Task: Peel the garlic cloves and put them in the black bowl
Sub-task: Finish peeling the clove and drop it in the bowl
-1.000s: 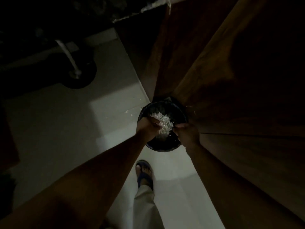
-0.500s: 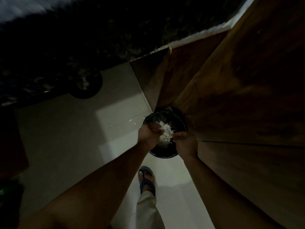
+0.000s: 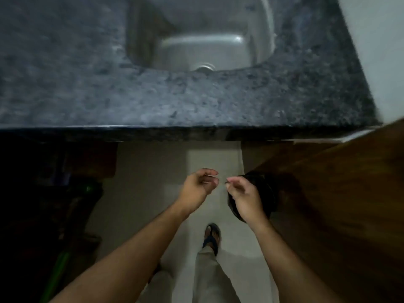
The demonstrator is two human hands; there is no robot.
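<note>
My hands had lifted from the peel-filled black bowl (image 3: 270, 193); it lay just beyond my right hand (image 3: 246, 199), well right of my left hand (image 3: 197, 186); both loosely curled, apparently gripping nothing.

Left hand (image 3: 197, 188) and right hand (image 3: 246, 199) hover loosely curled over the floor (image 3: 142, 182), holding nothing. Dark bin (image 3: 267, 193) at 3 o'clock; steel sink (image 3: 265, 36) at 12 o'clock.
</note>
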